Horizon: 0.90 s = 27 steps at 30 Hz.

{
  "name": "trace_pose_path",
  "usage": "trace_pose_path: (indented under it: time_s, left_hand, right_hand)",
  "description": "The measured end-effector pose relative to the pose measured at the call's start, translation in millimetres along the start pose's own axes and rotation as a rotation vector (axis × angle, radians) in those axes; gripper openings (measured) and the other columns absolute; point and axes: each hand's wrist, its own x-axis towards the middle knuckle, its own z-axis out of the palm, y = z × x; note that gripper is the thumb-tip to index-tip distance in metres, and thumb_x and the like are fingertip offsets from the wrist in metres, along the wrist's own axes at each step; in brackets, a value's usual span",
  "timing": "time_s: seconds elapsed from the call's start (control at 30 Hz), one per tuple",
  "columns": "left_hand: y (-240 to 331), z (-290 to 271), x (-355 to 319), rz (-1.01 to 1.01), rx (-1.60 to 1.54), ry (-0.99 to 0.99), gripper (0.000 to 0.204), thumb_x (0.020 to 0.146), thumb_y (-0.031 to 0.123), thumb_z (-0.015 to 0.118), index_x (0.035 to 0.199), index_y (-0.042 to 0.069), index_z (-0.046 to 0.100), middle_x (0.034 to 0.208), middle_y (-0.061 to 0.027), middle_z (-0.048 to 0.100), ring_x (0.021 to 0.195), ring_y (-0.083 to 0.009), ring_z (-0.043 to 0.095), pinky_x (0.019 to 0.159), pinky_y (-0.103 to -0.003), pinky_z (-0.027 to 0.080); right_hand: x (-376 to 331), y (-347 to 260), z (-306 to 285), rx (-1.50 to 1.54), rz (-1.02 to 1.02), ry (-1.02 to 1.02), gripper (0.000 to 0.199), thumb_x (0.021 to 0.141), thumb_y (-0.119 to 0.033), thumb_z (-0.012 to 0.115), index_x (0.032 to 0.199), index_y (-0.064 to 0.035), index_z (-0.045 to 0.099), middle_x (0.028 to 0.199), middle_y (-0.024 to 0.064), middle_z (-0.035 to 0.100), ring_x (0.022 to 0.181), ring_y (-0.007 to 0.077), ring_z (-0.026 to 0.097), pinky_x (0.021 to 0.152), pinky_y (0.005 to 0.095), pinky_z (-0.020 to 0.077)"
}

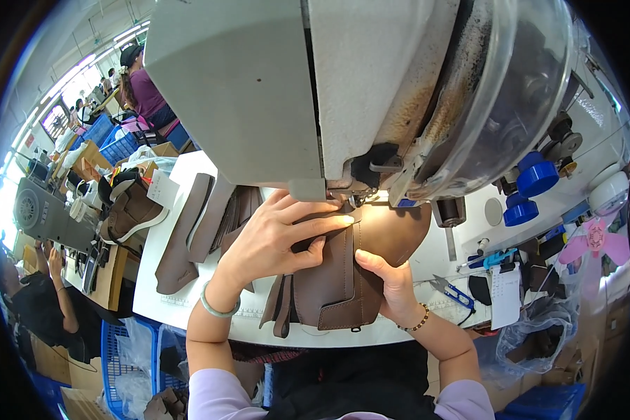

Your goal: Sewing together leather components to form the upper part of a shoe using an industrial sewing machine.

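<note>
A brown leather shoe upper [332,283] with stitched seams lies under the head of a sewing machine [259,84]. My left hand [276,234] presses on its upper left part, forefinger stretched toward the lit needle area and thumb bent in close to it; I take it as gripping the leather there. On the right edge, my right hand [395,283] holds the piece, thumb on top and the other fingers mostly hidden beneath. Loose brown strips hang at the upper's lower left. The needle's tip is too small to make out.
Brown leather pieces [178,245] lie stacked on the white table left of my arm, near a brown shoe [129,210]. Blue-handled snips [455,292] and a white card [505,297] are at right. A blue basket [122,364] stands below left. A co-worker's arm [64,301] shows far left.
</note>
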Motion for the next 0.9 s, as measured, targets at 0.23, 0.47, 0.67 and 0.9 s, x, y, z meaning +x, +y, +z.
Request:
trace_pose_path:
  time_s: [0.23,0.47,0.67,0.9]
  left_hand:
    - [-7,6,0,-0.013,-0.05,0.034,0.043,0.069,0.006,0.067,0.11,0.016,0.073,0.117,-0.0023,0.065,0.11,-0.0277,0.058,0.1,-0.043,0.045]
    - [-8,7,0,0.005,-0.04,0.041,0.045,0.069,0.006,0.068,0.112,0.017,0.073,0.119,-0.002,0.064,0.11,-0.0278,0.058,0.1,-0.044,0.045]
    - [-9,7,-1,-0.017,-0.036,0.03,0.047,0.068,0.005,0.069,0.113,0.017,0.072,0.12,-0.0023,0.064,0.11,-0.0277,0.059,0.099,-0.044,0.045]
    - [-13,10,0,-0.012,-0.069,0.088,0.044,0.068,0.003,0.071,0.11,0.015,0.074,0.116,-0.0019,0.067,0.104,-0.0271,0.062,0.097,-0.042,0.047]
  right_hand:
    - [3,-1,1,-0.003,-0.001,0.002,0.032,0.089,-0.005,0.068,0.119,-0.003,0.057,0.111,0.0049,0.064,0.1,0.0133,0.062,0.088,0.0309,0.0522]
    - [5,-1,-1,-0.011,-0.024,-0.003,0.033,0.089,-0.006,0.068,0.119,-0.0029,0.057,0.112,0.0056,0.064,0.102,0.0135,0.063,0.088,0.0305,0.0529]
    - [5,-3,-1,0.007,-0.002,-0.017,0.034,0.089,-0.006,0.068,0.121,-0.0025,0.056,0.113,0.0055,0.063,0.101,0.0136,0.063,0.087,0.0309,0.0531]
    - [-2,-7,-9,-0.059,0.071,-0.139,0.038,0.09,-0.007,0.068,0.124,-0.0013,0.053,0.117,0.0061,0.061,0.107,0.0133,0.06,0.092,0.031,0.0492]
